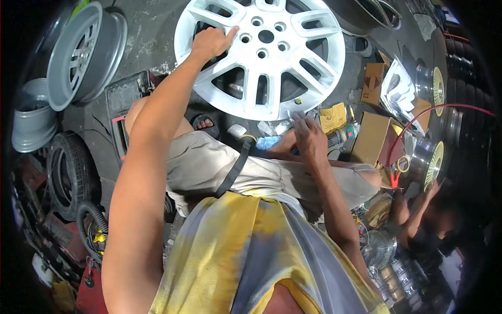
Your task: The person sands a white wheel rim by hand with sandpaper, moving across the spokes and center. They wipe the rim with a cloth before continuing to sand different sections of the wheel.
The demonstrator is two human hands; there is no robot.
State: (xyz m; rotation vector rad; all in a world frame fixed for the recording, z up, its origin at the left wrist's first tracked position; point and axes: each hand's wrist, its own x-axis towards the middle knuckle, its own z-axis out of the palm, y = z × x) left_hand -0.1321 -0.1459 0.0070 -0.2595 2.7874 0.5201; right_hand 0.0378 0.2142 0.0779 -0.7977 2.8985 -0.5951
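Note:
A large white wheel rim [269, 68] with spokes and bolt holes lies face up in front of my legs. My left hand [213, 43] rests on its left side, the index finger stretched out on a spoke near the hub and the thumb side partly hidden. At the rim's lower right edge is my right hand [309, 137], fingers bent and pressed together on something greyish that I cannot make out. A small yellowish spot shows on the rim's edge above that hand.
Silver rims [78, 57] stand at the left, above a black tyre [73, 175]. A power tool [340, 135], yellow paper [333, 118] and cardboard boxes [370, 137] lie at the right. A red hose [434, 108] curves past them. Another person [418, 212] is at the lower right.

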